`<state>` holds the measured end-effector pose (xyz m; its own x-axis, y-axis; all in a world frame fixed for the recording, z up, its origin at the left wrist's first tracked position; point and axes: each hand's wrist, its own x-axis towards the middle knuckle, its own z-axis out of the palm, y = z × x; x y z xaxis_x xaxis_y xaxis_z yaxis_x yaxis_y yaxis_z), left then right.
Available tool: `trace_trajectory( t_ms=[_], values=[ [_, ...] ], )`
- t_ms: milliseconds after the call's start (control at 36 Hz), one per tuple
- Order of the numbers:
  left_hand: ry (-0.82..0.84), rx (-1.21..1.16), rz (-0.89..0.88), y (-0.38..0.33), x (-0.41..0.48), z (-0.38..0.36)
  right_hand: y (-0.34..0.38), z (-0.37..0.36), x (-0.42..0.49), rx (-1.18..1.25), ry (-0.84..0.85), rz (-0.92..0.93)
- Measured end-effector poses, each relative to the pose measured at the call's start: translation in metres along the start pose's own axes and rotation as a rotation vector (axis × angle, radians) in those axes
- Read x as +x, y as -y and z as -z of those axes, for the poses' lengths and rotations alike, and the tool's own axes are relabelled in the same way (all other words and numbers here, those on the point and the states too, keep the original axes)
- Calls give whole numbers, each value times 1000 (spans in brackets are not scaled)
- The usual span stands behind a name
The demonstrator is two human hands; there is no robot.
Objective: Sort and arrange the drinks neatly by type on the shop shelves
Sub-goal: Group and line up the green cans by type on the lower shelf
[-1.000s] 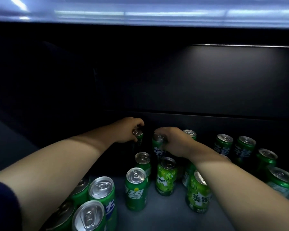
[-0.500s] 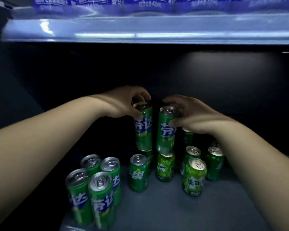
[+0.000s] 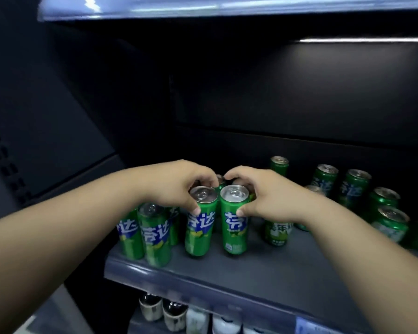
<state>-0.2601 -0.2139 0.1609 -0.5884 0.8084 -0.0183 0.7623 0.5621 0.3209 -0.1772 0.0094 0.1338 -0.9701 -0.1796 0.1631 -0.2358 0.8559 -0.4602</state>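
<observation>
Dim, dark shelf bay (image 3: 287,273); thin overhead light strip (image 3: 362,40), wide-angle edge bending, soft blur below.

Two tall slim green aluminium cans (image 3: 234,219) standing upright side by side near the grey metal shelf (image 3: 263,273) front, more green cans (image 3: 355,186) scattered right.

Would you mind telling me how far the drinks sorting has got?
Done: tall slim green cans grouped at the shelf's left. In hand: left hand and right hand each set down another. Left: shorter green cans scattered at right.
</observation>
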Motion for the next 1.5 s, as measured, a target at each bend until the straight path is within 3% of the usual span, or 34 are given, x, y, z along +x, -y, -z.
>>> trace_trajectory(
  t_ms=[333,556,1000,1361,1500],
  values=[
    [35,184,-110,18,-30,-8,28,-46,-9,21,-31,-99],
    [34,134,-168,37,-42,-14,47,-60,-18,29,-66,-180],
    [76,234,-222,43,-31,-12,61,-60,-24,-164,-20,-232],
    [165,239,-257,42,-12,-1,51,-54,-28,-22,28,-248],
    [82,190,-296,30,11,5,28,-38,-36,63,-102,-282]
  ],
)
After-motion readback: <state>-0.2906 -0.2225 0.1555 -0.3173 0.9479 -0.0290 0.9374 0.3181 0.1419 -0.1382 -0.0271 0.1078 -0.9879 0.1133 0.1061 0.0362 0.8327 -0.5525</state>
